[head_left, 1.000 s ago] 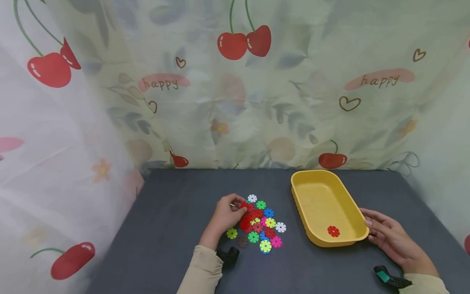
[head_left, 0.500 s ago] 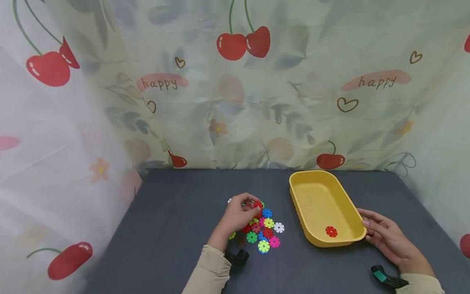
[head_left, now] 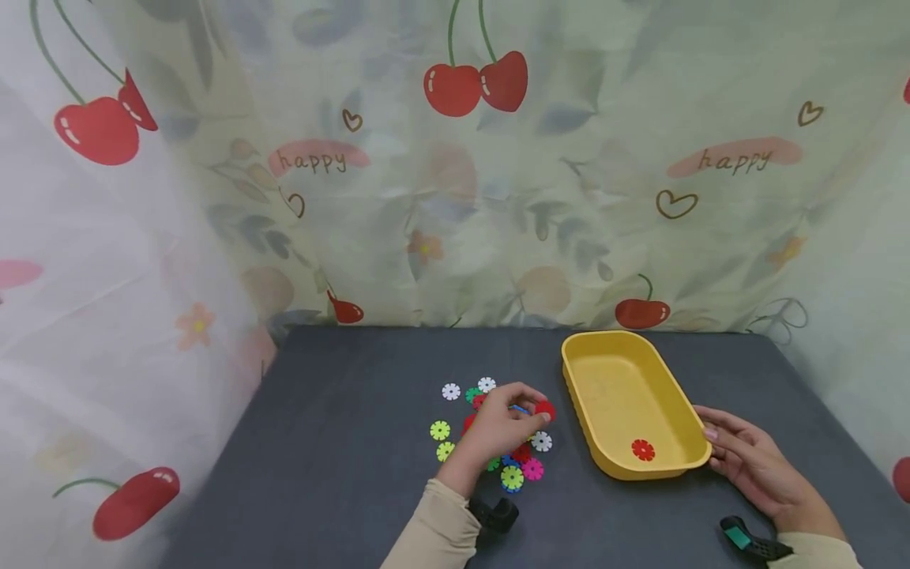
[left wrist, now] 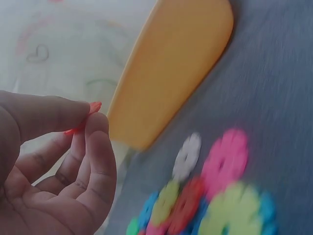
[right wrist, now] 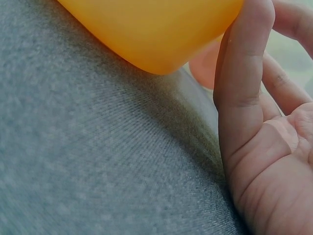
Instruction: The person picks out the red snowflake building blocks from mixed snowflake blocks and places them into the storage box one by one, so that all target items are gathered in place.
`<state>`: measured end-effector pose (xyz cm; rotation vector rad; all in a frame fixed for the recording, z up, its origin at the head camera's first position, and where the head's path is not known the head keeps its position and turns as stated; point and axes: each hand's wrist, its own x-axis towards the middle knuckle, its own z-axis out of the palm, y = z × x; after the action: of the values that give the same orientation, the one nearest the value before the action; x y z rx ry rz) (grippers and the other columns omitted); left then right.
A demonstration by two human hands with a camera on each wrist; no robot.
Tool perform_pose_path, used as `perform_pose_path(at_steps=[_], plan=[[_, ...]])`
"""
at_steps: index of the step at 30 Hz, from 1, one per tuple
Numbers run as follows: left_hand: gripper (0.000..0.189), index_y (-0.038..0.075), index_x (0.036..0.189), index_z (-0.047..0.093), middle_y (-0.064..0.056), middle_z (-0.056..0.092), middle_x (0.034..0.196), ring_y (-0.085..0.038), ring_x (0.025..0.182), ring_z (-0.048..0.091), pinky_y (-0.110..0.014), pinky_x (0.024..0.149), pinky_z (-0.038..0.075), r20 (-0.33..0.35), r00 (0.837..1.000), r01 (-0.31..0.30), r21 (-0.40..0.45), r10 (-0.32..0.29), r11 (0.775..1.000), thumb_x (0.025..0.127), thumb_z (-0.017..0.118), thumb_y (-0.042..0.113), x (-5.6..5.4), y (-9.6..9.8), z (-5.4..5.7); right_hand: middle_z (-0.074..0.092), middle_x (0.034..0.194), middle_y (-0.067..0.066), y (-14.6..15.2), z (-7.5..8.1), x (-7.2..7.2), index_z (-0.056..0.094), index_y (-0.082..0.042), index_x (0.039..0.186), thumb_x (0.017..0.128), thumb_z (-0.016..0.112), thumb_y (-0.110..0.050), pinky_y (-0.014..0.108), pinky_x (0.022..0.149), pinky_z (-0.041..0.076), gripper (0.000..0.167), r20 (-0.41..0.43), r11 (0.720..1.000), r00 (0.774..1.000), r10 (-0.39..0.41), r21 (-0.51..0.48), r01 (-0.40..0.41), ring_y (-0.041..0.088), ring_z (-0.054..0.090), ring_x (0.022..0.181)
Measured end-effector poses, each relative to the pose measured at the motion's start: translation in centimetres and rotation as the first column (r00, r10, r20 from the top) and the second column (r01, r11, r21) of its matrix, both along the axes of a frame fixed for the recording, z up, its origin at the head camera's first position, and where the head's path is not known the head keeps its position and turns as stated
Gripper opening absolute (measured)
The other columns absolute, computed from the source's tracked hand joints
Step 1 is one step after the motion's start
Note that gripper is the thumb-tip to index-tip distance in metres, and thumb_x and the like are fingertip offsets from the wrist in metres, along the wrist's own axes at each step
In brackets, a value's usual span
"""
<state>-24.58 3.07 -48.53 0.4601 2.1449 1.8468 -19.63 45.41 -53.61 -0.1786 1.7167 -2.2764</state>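
Observation:
Between thumb and fingertips my left hand [head_left: 501, 427] pinches a red plastic snowflake disc [head_left: 545, 409], raised over the right side of a loose pile. Only the edges of that red disc [left wrist: 95, 106] show in the left wrist view. The pile has several slotted discs, among them a yellow-green one [head_left: 512, 477], a pink one [head_left: 533, 469] and a white one [head_left: 542, 441]; my left hand hides part of it. To the right, a yellow tray [head_left: 618, 387] contains one red disc [head_left: 643, 450]. My right hand [head_left: 761, 466] touches the tray's near right corner with extended thumb and fingers.
A dark grey cloth [head_left: 341, 442] covers the table. Behind it hangs a curtain [head_left: 483, 197] printed with cherries, with white fabric at both sides. Two white discs and two yellow-green discs lie around the pile's left and far edges.
My left hand has moved right across the pile, carrying a red disc toward the tray. A white disc and a yellow-green disc now show left of the pile. My right hand stays at the tray.

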Motion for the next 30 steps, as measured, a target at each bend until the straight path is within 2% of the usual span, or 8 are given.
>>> perform_pose_path(at_steps=[4, 7, 11, 17, 21, 30], plan=[[0.02, 0.008, 0.115, 0.074, -0.001, 0.065, 0.095, -0.022, 0.08, 0.07, -0.025, 0.067, 0.055, 0.011, 0.999, 0.046, 0.031, -0.047, 0.998, 0.096, 0.078, 0.015, 0.5, 1.4, 0.1, 0.076, 0.125, -0.008, 0.0, -0.1, 0.0, 0.07, -0.031, 0.135, 0.115, 0.038, -0.006, 0.025, 0.079, 0.062, 0.045, 0.014, 1.0, 1.0, -0.006, 0.019, 0.005, 0.008, 0.074, 0.1], [0.021, 0.006, 0.116, 0.074, -0.001, 0.066, 0.094, -0.019, 0.078, 0.071, -0.024, 0.067, 0.055, 0.011, 0.998, 0.067, 0.047, -0.068, 0.997, 0.096, 0.078, 0.013, 0.7, 2.4, 0.3, 0.077, 0.125, -0.008, 0.0, 0.0, -0.1, 0.07, -0.032, 0.134, 0.115, 0.039, -0.006, 0.025, 0.078, 0.062, 0.045, 0.012, 1.0, 1.0, -0.012, 0.028, 0.012, 0.008, 0.075, 0.1], [0.02, 0.007, 0.114, 0.075, 0.0, 0.068, 0.092, -0.01, 0.075, 0.068, -0.023, 0.068, 0.055, 0.023, 0.996, 0.082, 0.05, -0.083, 0.995, 0.096, 0.078, 0.013, 0.9, 3.5, 0.5, 0.077, 0.125, -0.008, 0.0, 0.1, -0.2, 0.07, -0.032, 0.135, 0.115, 0.039, -0.006, 0.026, 0.078, 0.062, 0.045, 0.01, 1.0, 1.0, -0.012, 0.028, 0.012, 0.009, 0.075, 0.1], [0.018, 0.011, 0.113, 0.075, 0.002, 0.067, 0.092, -0.011, 0.079, 0.068, -0.022, 0.07, 0.056, 0.061, 0.993, 0.101, 0.061, -0.105, 0.993, 0.096, 0.08, 0.015, 1.2, 4.7, 0.4, 0.077, 0.125, -0.009, 0.0, 0.2, -0.2, 0.071, -0.033, 0.134, 0.116, 0.038, -0.007, 0.025, 0.079, 0.062, 0.046, 0.02, 1.0, 1.0, -0.004, 0.028, 0.004, 0.008, 0.075, 0.1], [0.017, 0.012, 0.111, 0.076, 0.004, 0.065, 0.092, -0.008, 0.078, 0.063, -0.021, 0.069, 0.054, 0.049, 0.993, 0.101, 0.042, -0.103, 0.994, 0.095, 0.08, 0.016, 1.3, 5.2, 0.4, 0.077, 0.126, -0.008, 0.0, 0.0, -0.2, 0.07, -0.032, 0.135, 0.115, 0.038, -0.006, 0.025, 0.079, 0.062, 0.046, 0.011, 1.0, 1.0, 0.001, 0.026, -0.001, 0.008, 0.075, 0.101], [0.02, 0.008, 0.112, 0.075, 0.005, 0.066, 0.087, -0.005, 0.073, 0.064, -0.018, 0.067, 0.054, 0.019, 0.992, 0.123, 0.041, -0.124, 0.992, 0.095, 0.08, 0.017, 1.4, 6.0, 1.0, 0.076, 0.126, -0.006, 0.1, -0.2, -0.2, 0.069, -0.03, 0.137, 0.115, 0.037, -0.005, 0.026, 0.079, 0.062, 0.046, 0.003, 1.0, 1.0, 0.002, 0.0, -0.002, 0.009, 0.075, 0.101]])
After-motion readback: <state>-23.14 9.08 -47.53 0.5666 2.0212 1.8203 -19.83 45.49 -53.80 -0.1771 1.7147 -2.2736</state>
